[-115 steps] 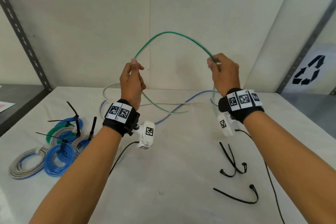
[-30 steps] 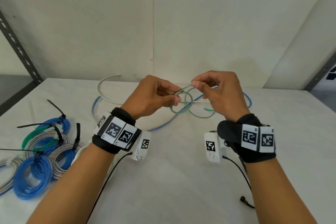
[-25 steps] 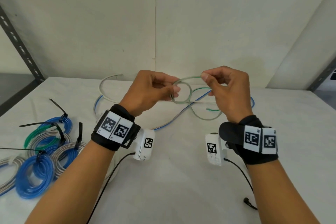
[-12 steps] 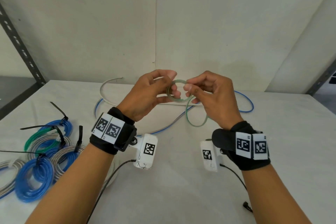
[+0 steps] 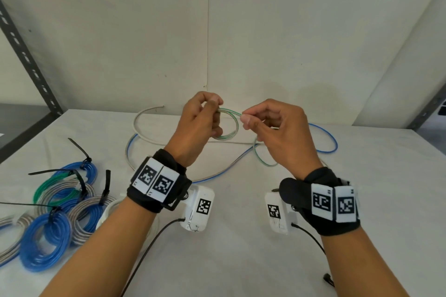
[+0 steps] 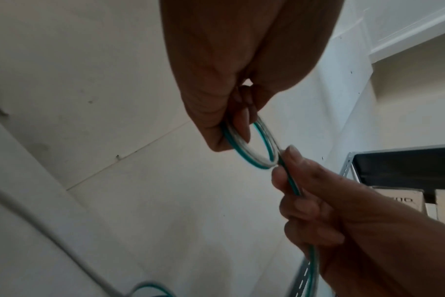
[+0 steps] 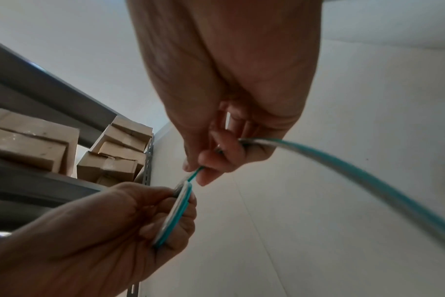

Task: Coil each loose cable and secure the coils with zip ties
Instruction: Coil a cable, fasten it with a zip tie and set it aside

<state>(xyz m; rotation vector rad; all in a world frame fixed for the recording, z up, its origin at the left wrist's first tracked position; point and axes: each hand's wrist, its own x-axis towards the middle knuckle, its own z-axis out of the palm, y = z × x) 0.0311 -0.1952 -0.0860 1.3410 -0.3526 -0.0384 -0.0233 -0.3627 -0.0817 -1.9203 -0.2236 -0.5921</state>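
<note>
A thin green-and-clear cable is wound into a small coil held up over the table. My left hand pinches the coil's left side; the same coil shows in the left wrist view, and in the right wrist view it sits edge-on between left thumb and fingers. My right hand pinches the cable's free run just right of the coil, with the tail dropping to the table. In the right wrist view the cable runs out through the right fingers.
A loose grey-and-blue cable sprawls across the back of the table. Several tied coils, blue, grey and green with black zip ties, lie at the left. A black zip tie end lies near my right forearm. Shelf uprights stand on both sides.
The cable went from one wide arc between raised hands to a small coil. In the last second both hands drew together, then the right hand moved slightly right along the cable.
</note>
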